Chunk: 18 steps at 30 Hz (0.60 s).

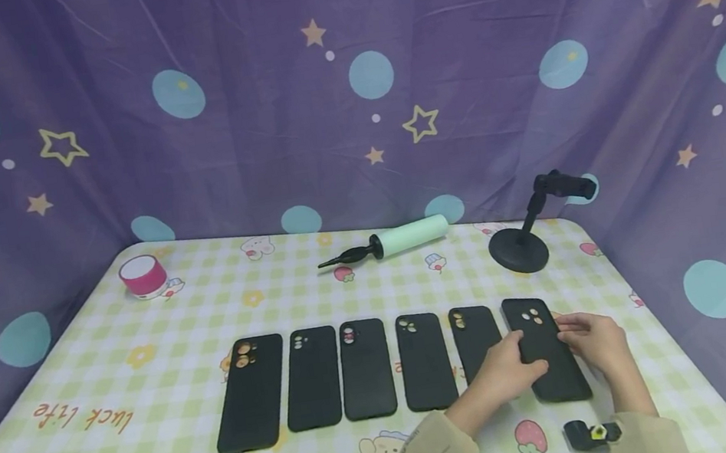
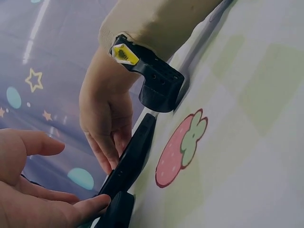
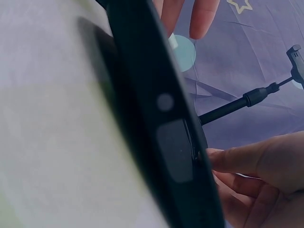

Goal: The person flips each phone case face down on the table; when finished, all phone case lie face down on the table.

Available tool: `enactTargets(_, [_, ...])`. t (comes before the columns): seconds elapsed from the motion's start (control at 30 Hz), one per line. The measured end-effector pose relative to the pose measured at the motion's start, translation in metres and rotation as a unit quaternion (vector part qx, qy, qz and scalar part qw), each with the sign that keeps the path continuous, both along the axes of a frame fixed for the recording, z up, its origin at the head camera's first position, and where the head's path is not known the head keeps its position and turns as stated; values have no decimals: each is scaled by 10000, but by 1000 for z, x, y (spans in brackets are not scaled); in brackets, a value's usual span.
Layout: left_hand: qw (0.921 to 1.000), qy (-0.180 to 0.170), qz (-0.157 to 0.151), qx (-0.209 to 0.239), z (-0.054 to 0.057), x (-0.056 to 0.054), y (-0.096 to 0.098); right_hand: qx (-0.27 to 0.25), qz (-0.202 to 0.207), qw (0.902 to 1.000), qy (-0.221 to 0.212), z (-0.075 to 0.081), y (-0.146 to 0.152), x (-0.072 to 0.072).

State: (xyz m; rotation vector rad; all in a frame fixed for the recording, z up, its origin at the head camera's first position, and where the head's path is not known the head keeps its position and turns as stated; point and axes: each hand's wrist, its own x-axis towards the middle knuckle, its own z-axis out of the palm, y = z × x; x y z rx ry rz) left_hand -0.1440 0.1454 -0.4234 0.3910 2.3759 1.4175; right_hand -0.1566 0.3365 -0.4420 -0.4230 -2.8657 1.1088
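Several black phone cases lie in a row, backs up, with camera cutouts at their far ends. Over the rightmost phone case (image 1: 550,370) are both hands. My right hand (image 1: 595,341) holds its right long edge, the thumb and fingers bent against it in the right wrist view. From the left side, my left hand (image 1: 505,370) reaches to the same case, fingers nearly straight and one fingertip at its edge in the left wrist view, thumb raised. Just left, another phone case (image 1: 478,338) is partly covered by the left hand. The leftmost phone case (image 1: 252,397) lies slightly slanted.
A green hand pump (image 1: 409,236) lies at the back, with a black stand (image 1: 519,249) to its right. A pink and white round object (image 1: 143,277) sits at the back left. The checked tablecloth (image 1: 172,408) covers the table; a purple curtain (image 1: 282,145) hangs behind.
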Motion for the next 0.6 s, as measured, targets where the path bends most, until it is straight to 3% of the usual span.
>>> enactTargets(0.27, [9990,-138,115,401,0,0,0,19,9,10000,28,1,0,1])
enactTargets(0.6, [9984,183,206,500,-4,0,3,414,-127,9990,137,5,-6,1])
